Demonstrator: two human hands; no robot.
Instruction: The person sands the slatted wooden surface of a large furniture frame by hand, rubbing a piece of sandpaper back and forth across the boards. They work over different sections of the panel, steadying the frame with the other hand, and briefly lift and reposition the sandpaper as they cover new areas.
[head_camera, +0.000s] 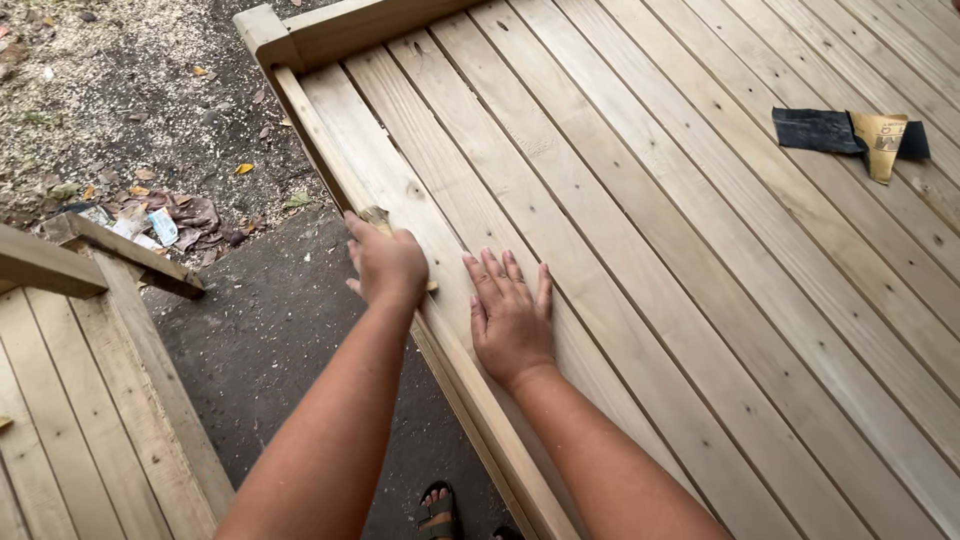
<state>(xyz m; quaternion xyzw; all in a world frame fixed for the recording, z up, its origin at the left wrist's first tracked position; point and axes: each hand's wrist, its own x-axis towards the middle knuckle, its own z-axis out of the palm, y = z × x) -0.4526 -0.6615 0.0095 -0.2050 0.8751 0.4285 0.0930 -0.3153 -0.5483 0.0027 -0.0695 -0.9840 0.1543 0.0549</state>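
Observation:
A large slatted panel of pale wooden planks (700, 250) fills the middle and right of the view. My left hand (388, 263) is closed on a folded piece of sandpaper (375, 214), pressed against the panel's left edge rail (330, 150). My right hand (512, 318) lies flat, fingers spread, on a plank just to the right of the left hand. It holds nothing.
Folded sandpaper sheets, dark and tan (850, 133), lie on the planks at the upper right. Another slatted wooden panel (70, 400) stands at lower left. Between them is dark ground (280, 330) with sawdust, leaves and litter (170, 222). My sandalled foot (438, 510) shows at the bottom.

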